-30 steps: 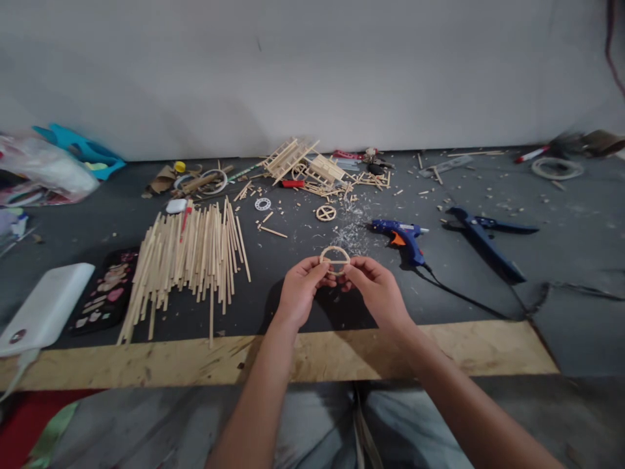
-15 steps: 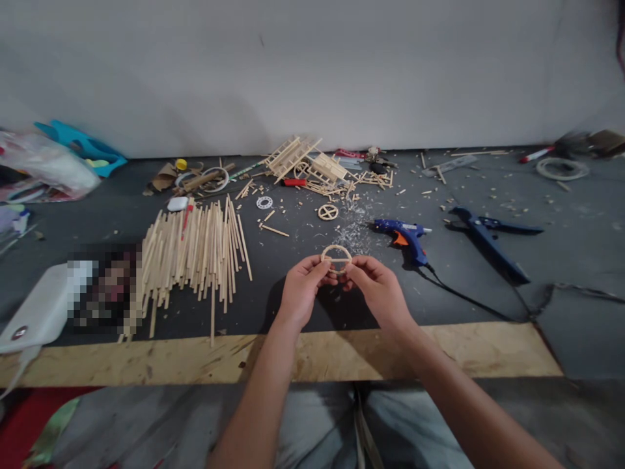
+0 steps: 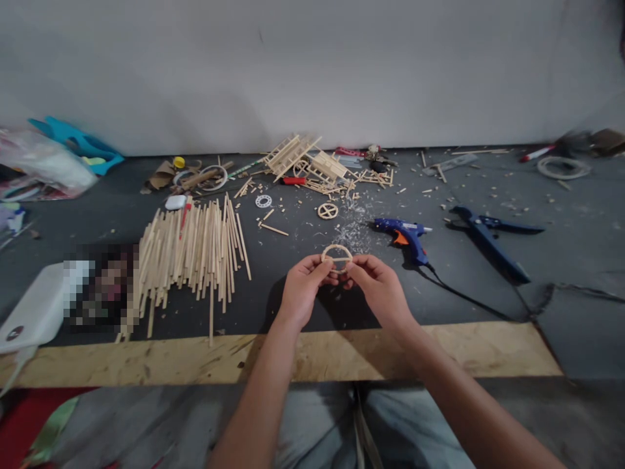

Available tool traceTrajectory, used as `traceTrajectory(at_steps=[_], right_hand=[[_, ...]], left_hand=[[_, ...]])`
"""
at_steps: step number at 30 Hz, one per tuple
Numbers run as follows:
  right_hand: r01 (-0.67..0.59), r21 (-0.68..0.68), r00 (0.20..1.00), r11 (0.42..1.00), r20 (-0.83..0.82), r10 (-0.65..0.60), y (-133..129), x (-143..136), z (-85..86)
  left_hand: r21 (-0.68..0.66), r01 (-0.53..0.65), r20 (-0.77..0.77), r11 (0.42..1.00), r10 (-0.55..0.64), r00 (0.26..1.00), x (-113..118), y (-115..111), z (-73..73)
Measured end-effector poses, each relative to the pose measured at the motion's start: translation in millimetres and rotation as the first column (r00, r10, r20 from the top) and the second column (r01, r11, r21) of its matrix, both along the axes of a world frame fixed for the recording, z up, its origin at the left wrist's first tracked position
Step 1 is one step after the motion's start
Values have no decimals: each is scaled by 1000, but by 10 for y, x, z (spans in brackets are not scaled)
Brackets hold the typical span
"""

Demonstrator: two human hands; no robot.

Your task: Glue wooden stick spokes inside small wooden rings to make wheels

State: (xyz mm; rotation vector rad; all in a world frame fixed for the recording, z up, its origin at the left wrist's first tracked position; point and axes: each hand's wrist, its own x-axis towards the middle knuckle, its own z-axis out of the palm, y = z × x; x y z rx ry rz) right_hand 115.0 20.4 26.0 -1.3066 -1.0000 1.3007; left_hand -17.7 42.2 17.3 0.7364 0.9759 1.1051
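Note:
Between my two hands is a small wooden ring point(image 3: 336, 247) with one thin stick across its middle. My left hand point(image 3: 305, 286) pinches the ring's left side, and my right hand point(image 3: 381, 286) pinches its right side. Both thumbs lie near the ends of the cross stick; the lower fingers are partly hidden behind the ring. Beyond it on the dark table lies a small wooden wheel point(image 3: 327, 211) with crossed spokes. To the right of my hands rests a blue glue gun point(image 3: 407, 238) with an orange trigger.
A large pile of thin wooden sticks point(image 3: 195, 251) lies to the left. Blue-handled cutters point(image 3: 491, 244) are at the right, near the glue gun's black cord. A wooden stick model point(image 3: 305, 159) stands at the back among scraps. A white power bank point(image 3: 41, 309) sits at the far left.
My hands and the ring stay in nearly the same place. The view has shifted very slightly.

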Motion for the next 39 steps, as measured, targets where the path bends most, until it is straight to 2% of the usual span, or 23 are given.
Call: traceTrajectory(at_steps=[8, 28, 39], right_hand=[[17, 4, 997, 1000, -80, -16, 1, -21, -48], [13, -16, 1000, 1000, 16, -12, 3, 13, -19], [-3, -25, 1000, 1000, -11, 3, 1, 39, -52]], left_hand=[[5, 4, 23, 1000, -4, 1000, -7, 3, -23], [14, 4, -6, 1000, -4, 1000, -1, 6, -43], [19, 5, -15, 1000, -5, 1000, -3, 3, -54]])
